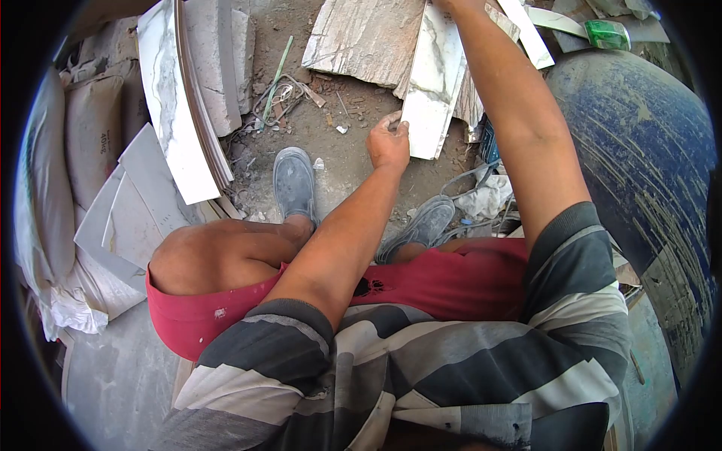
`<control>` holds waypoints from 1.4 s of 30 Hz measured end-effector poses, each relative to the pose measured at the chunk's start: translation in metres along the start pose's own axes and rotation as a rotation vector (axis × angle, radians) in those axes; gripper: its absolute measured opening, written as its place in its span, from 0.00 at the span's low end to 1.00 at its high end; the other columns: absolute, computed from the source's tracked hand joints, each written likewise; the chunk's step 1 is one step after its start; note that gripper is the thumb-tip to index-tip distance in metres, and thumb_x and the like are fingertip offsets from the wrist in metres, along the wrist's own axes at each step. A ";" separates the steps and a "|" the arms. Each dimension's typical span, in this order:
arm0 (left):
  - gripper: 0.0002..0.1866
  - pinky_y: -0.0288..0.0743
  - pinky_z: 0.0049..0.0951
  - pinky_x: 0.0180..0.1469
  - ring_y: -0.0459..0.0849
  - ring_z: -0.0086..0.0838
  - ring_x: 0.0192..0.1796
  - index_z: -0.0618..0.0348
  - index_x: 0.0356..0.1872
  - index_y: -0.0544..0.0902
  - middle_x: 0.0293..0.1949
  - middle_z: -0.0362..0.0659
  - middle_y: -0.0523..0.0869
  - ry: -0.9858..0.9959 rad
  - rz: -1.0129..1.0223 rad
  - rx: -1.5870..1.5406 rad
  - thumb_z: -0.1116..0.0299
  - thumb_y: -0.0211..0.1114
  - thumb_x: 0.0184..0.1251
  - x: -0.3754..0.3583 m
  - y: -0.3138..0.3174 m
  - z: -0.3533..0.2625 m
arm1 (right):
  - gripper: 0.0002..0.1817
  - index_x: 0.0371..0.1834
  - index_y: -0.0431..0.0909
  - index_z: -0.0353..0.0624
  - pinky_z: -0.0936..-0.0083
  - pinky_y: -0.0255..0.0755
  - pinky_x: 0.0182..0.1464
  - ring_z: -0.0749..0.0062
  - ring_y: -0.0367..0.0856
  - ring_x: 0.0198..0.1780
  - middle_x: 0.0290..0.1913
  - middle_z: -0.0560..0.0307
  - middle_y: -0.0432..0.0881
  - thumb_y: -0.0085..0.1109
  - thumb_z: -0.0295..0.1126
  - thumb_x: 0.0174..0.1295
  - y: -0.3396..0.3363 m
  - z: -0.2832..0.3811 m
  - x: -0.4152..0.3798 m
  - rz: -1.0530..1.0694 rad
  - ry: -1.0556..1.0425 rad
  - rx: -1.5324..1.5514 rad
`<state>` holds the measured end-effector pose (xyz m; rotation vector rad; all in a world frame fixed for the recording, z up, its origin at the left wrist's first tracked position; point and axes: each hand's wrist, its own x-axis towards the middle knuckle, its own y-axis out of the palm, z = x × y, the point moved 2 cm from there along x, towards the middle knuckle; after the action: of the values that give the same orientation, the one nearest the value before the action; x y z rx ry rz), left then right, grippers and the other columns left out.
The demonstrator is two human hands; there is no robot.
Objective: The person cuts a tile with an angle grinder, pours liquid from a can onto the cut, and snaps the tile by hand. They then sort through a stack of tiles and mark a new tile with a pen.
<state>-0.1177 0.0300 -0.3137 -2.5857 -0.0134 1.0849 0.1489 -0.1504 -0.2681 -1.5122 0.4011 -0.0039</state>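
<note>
A white tile strip with grey marbling [434,71] slants up to the top edge of the view, its near end low over the dirt floor. My left hand [388,143] is closed with curled fingers on the strip's near left corner. At the far end of the strip, my right hand [456,4] is mostly cut off by the frame, so its fingers do not show. Another strip edge lies just under or beside the first. Rough brownish slabs [365,41] lie behind and to the left of the strip.
Tall marbled tile strips [169,98] lean at the left beside a concrete block [214,60]. Full sacks [94,135] stand further left. A large scratched blue drum [639,143] is at the right, with a green can [608,34] above it. Cord [289,94] lies on the dirt.
</note>
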 end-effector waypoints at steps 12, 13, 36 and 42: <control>0.21 0.65 0.44 0.68 0.73 0.48 0.65 0.57 0.60 0.79 0.61 0.52 0.76 0.549 -0.180 0.352 0.69 0.63 0.66 0.007 0.004 -0.033 | 0.30 0.55 0.84 0.42 0.57 0.76 0.59 0.46 0.83 0.57 0.54 0.39 0.85 0.60 0.58 0.66 -0.063 -0.137 -0.080 -0.169 -0.139 0.388; 0.21 0.64 0.45 0.69 0.72 0.48 0.66 0.56 0.61 0.79 0.63 0.52 0.75 0.689 -0.208 0.400 0.69 0.62 0.66 0.010 0.007 -0.042 | 0.30 0.53 0.85 0.41 0.58 0.78 0.55 0.50 0.85 0.54 0.50 0.44 0.88 0.60 0.58 0.66 -0.048 -0.156 -0.091 -0.251 -0.139 0.294; 0.42 0.48 0.58 0.78 0.53 0.48 0.81 0.35 0.78 0.63 0.80 0.36 0.60 0.925 0.091 1.542 0.54 0.72 0.63 0.076 0.044 -0.169 | 0.19 0.48 0.86 0.40 0.54 0.78 0.59 0.45 0.84 0.57 0.54 0.38 0.85 0.64 0.44 0.63 0.110 -0.242 -0.210 0.338 0.540 0.301; 0.41 0.48 0.56 0.79 0.55 0.46 0.81 0.37 0.77 0.65 0.79 0.37 0.64 0.964 0.070 1.541 0.53 0.72 0.62 0.075 0.045 -0.171 | 0.18 0.48 0.84 0.38 0.51 0.77 0.59 0.42 0.84 0.56 0.51 0.36 0.85 0.60 0.42 0.66 0.110 -0.247 -0.221 0.246 0.611 0.332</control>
<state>0.0488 -0.0539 -0.2685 -1.3485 0.7788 -0.3068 -0.1485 -0.3264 -0.3195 -1.1013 1.0218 -0.3296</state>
